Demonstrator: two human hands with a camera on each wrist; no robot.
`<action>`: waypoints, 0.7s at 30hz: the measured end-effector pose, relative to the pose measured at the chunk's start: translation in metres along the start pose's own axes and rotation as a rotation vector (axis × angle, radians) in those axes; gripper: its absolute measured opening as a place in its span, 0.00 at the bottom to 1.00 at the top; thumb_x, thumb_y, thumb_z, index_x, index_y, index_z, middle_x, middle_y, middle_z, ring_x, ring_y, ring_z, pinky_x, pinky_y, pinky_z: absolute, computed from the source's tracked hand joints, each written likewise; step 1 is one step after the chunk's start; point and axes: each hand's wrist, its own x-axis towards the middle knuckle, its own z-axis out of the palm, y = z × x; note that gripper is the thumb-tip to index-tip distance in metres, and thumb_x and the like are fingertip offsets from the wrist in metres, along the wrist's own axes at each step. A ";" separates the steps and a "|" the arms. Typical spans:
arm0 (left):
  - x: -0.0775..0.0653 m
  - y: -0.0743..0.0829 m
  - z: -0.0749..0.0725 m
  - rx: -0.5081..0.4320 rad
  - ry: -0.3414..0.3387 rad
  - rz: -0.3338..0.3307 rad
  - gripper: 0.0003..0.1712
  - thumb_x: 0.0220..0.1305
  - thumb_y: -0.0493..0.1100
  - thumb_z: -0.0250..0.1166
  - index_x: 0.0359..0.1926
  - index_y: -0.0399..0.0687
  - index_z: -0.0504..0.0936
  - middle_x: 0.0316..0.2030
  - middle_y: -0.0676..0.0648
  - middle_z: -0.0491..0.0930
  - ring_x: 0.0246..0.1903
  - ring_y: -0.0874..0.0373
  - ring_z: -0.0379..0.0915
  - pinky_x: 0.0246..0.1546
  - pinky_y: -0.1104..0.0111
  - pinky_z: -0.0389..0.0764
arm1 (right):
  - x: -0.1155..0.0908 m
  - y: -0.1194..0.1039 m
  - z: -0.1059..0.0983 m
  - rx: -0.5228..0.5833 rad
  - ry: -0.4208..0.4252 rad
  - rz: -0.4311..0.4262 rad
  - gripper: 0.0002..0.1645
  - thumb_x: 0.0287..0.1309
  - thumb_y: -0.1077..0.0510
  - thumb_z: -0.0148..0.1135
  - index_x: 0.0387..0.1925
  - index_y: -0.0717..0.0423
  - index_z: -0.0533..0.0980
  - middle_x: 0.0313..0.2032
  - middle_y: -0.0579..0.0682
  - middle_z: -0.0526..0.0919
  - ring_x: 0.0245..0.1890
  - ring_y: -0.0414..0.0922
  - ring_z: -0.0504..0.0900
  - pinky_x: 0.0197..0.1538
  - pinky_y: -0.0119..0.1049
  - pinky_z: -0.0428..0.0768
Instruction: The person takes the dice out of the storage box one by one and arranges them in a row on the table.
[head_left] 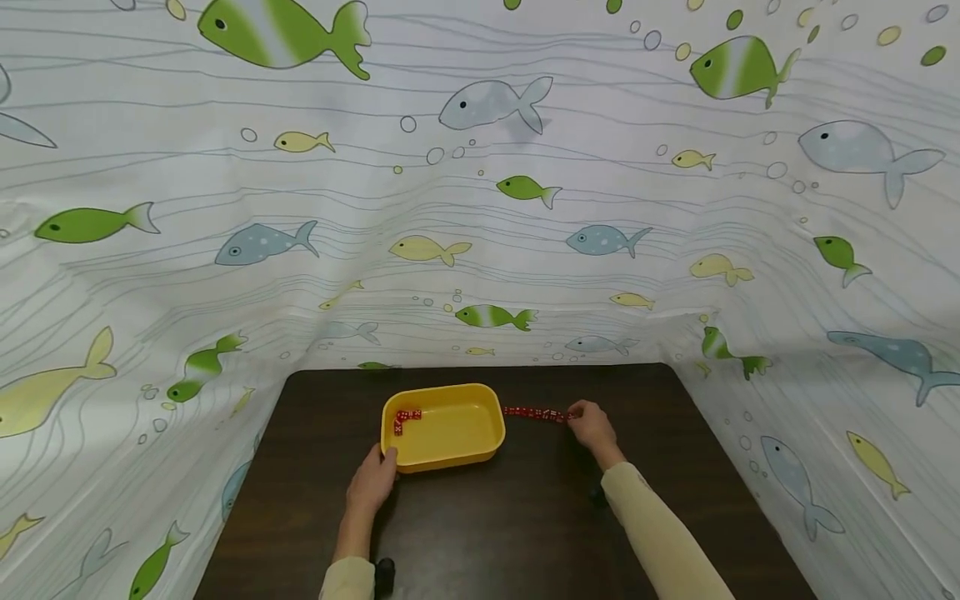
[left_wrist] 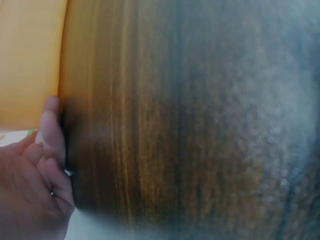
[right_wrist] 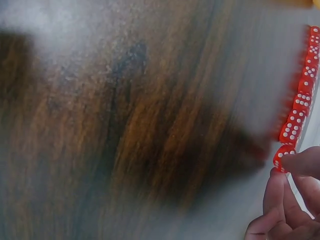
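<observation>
A shallow yellow plastic tray [head_left: 459, 427] sits on the dark table, with several red dice [head_left: 405, 415] gathered in its back left part. My left hand [head_left: 372, 478] grips the tray's front left corner, thumb over the rim and fingers along the outer wall. To the right of the tray, a row of red dice [head_left: 534, 412] with white dots runs in a line along the table. At the row's right end, my right hand [head_left: 592, 427] pinches a red die [right_wrist: 283, 156] between thumb and fingers, right beside the last one in line.
The dark wood-grain table [head_left: 517, 517] ends at a back edge close behind the tray. A white curtain [head_left: 480, 275] printed with fish surrounds it at the back and sides.
</observation>
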 end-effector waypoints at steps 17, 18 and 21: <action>0.000 0.003 -0.001 0.029 0.019 0.002 0.39 0.81 0.61 0.40 0.77 0.37 0.65 0.43 0.40 0.82 0.47 0.41 0.76 0.55 0.40 0.71 | 0.005 -0.005 0.001 -0.007 -0.030 -0.010 0.18 0.74 0.62 0.60 0.61 0.61 0.80 0.59 0.65 0.82 0.54 0.61 0.83 0.56 0.61 0.80; 0.000 0.003 -0.001 0.035 0.021 0.003 0.39 0.81 0.61 0.41 0.77 0.36 0.65 0.43 0.40 0.82 0.47 0.41 0.76 0.56 0.40 0.71 | 0.005 -0.005 0.002 -0.002 -0.033 -0.009 0.18 0.74 0.62 0.60 0.61 0.61 0.79 0.60 0.65 0.82 0.56 0.61 0.83 0.57 0.61 0.80; -0.001 0.002 -0.001 0.047 0.027 0.004 0.39 0.81 0.60 0.41 0.76 0.36 0.65 0.42 0.41 0.82 0.47 0.41 0.76 0.56 0.39 0.71 | 0.006 -0.004 0.004 0.010 -0.033 -0.017 0.19 0.73 0.64 0.60 0.62 0.63 0.79 0.60 0.66 0.81 0.58 0.63 0.82 0.59 0.63 0.79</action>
